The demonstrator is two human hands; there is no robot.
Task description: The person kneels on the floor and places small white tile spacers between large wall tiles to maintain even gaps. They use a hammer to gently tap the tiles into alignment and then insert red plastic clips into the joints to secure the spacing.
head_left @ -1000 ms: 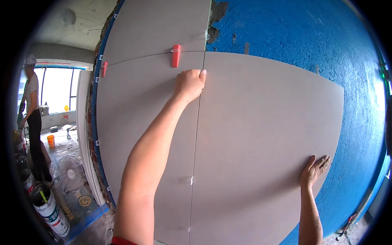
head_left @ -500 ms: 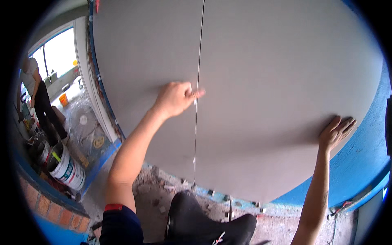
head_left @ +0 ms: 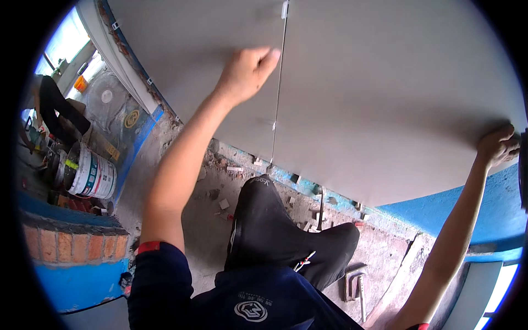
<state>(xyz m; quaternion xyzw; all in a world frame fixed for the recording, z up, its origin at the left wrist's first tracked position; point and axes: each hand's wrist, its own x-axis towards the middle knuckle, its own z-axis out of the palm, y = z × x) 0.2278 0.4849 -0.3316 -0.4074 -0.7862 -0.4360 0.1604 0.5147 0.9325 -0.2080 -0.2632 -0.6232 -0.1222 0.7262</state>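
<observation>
One seam (head_left: 279, 88): we see the left panel (head_left: 181, 49) and right panel (head_left: 379, 99) meeting along it.
Left hand (head_left: 246, 75): just left of the seam, fingers curled into a loose fist, its grip pinching nothing we can see.
Right hand (head_left: 496, 146): well right of the seam, at the right panel's edge, fingers bent; whether this grip pinches, we cannot tell.
Joint check: our judgement of the step; next calls for steady support and light touch.
</observation>
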